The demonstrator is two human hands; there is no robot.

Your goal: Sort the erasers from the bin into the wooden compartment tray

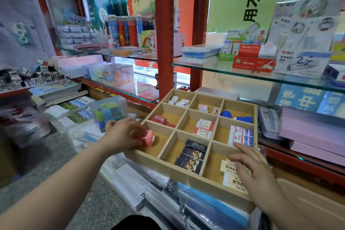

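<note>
Pink eraser (148,138): held in the left hand (122,134), thumb and fingers curled round it, at the near-left compartment of the wooden tray (186,176). The hand hides the eraser's left part, so I cannot tell if it rests on the compartment floor.

Right hand (255,170): fingers spread and loosely straight, gripping nothing, over the near-right compartment. It covers part of the cream erasers (230,181) lying there. Whether the fingers touch them cannot be told.

Tray, nine compartments, others filled as follows:
- near-middle: black erasers (192,155), stacked in a row
- centre: white-and-red erasers (204,128)
- middle-right: white, blue and red erasers (242,136), lower edge behind the right fingertips
- middle-left: red eraser (159,119)
- far row: small white erasers (179,101), small pinkish ones (203,108), blue pieces (237,116), shape unclear

The tray sits on plastic-wrapped stock (149,183) below a glass shelf (242,73). A clear plastic box (110,110) stands just left of the left hand, its contents blurred. A tan edge (308,198) at lower right is cut off by the frame and unidentifiable. The left side of the view is smeared.
</note>
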